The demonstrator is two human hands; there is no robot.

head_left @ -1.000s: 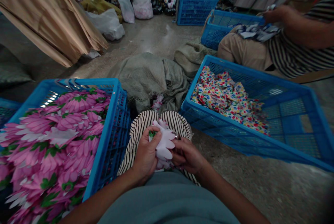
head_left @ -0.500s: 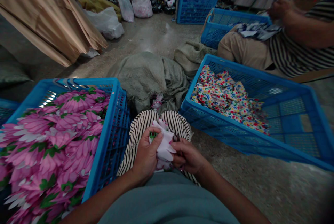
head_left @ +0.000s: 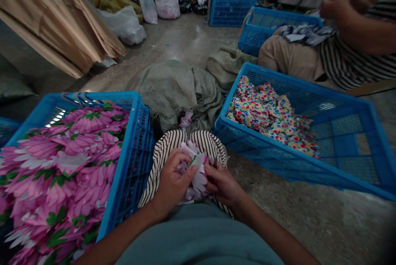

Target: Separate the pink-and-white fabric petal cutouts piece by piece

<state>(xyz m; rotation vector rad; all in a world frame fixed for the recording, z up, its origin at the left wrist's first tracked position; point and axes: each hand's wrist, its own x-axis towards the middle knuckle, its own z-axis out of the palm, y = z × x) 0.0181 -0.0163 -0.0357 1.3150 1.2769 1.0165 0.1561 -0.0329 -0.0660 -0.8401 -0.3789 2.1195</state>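
Over my lap, between both hands, is a pale fabric flower (head_left: 199, 174) with white petals, pink at its edge and a bit of green. My left hand (head_left: 175, 178) curls round its left side, thumb pressed on the cloth and fingers bent over the far side. My right hand (head_left: 221, 180) is closed in a pinch at its right edge. Something small and dark shows by the right fingertips, too unclear to name. More pale petal pieces lie under the hands on the striped cloth (head_left: 163, 160) over my knees.
To the left stands a blue crate (head_left: 136, 112) heaped with pink petal pieces (head_left: 80, 162). A blue crate (head_left: 340, 174) with colourful printed cloth pieces (head_left: 266, 112) is at the right. Ahead lies a grey-green sack (head_left: 176, 87). A person (head_left: 355, 38) sits at the upper right.
The flower has turned in my hands; the green part by my left thumb is now mostly covered. My left fingers have shifted over it. The other person's hands have risen and moved apart.
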